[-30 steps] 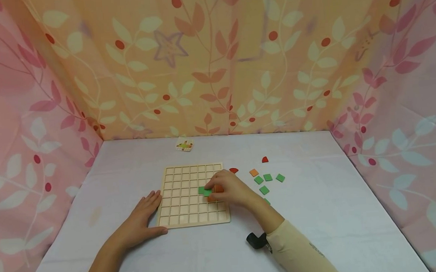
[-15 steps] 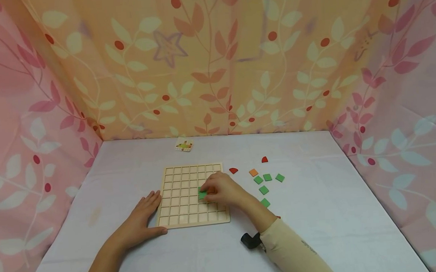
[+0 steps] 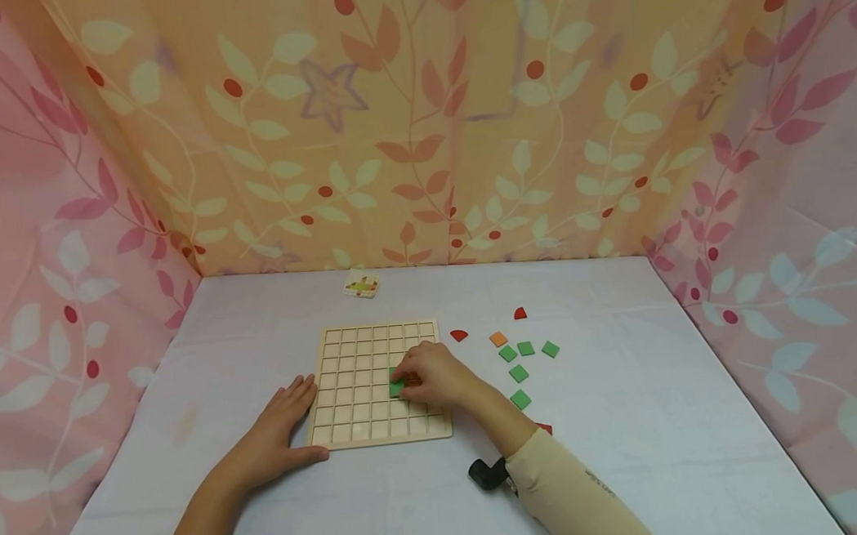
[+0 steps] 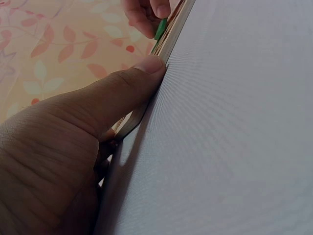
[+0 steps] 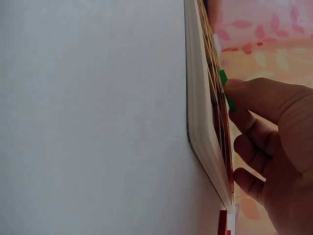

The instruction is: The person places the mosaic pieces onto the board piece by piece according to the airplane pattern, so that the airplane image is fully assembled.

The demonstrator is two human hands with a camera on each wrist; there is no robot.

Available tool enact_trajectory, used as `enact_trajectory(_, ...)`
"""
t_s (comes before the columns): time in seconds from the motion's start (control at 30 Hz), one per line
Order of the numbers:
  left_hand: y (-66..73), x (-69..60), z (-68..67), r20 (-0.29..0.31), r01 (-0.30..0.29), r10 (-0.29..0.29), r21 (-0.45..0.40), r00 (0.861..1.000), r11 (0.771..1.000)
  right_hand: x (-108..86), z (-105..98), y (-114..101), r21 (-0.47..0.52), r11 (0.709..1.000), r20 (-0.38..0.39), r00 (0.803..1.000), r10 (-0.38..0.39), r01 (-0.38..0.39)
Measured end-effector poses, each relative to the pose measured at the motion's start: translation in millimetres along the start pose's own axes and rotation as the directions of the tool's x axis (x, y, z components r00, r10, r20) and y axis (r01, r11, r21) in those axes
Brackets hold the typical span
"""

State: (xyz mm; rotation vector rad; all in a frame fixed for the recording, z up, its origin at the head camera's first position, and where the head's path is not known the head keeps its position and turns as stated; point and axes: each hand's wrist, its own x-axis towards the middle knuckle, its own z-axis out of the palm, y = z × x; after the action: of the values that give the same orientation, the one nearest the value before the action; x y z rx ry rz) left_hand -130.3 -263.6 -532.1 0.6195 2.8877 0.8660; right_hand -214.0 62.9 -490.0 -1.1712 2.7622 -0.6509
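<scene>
A pale wooden grid board (image 3: 345, 416) lies on the table. My left hand (image 3: 279, 420) rests along its left side with fingers straight, and its thumb touches the front edge in the left wrist view. Over the right half of the board, my right hand (image 3: 438, 375) pinches a green square tile (image 5: 223, 77) between thumb and index finger. In the right wrist view that tile is tilted at the board's surface. From the head, green (image 3: 395, 388) shows at the fingertips, while the hand covers the cells to the right. An orange-red edge (image 5: 232, 181) shows on the board under the curled fingers.
Loose green tiles (image 3: 519, 373) and an orange tile (image 3: 498, 339) lie right of the board. Red rounded pieces (image 3: 459, 335) lie nearby, and another red piece (image 3: 545, 429) is partly behind the right forearm. A small pattern card (image 3: 361, 285) lies at the back.
My right hand has shifted slightly left and toward me on the board, with the green tile at its fingertips. The orange pieces seen earlier are now covered. The left hand stays put.
</scene>
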Motion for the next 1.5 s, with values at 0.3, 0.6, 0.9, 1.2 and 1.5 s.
enact_trajectory(0.3, 0.5, 0.2, -1.0, -0.002, -0.005, 0.005, -0.001, 1.0, 1.0, 0.7, 1.9, -4.4, -0.028, 0.998, 0.025, 0.998, 0.05, -0.049)
enact_trajectory(0.6, 0.3, -0.7, -2.2, -0.002, -0.017, 0.017, -0.004, 1.0, 1.0, 2.6, 2.6, -4.6, -0.046, 0.998, 0.034, 0.998, 0.045, -0.043)
enact_trajectory(0.9, 0.8, -1.0, -2.9, -0.008, -0.025, 0.025, -0.007, 1.0, 1.0, 2.7, 0.6, -7.7, -0.048, 0.997, 0.055, 0.997, 0.056, -0.053)
enact_trajectory(1.2, 4.1, -0.9, -2.6, -0.009, -0.018, 0.018, -0.014, 1.0, 1.0, -6.4, -30.5, -16.9, -0.031, 0.999, -0.021, 1.0, -0.023, 0.023)
enact_trajectory(1.5, 5.5, -1.7, -2.9, -0.005, -0.002, 0.002, -0.019, 1.0, 1.0, -43.4, -80.5, -13.3, 0.002, 0.999, -0.173, 0.984, -0.036, 0.037)
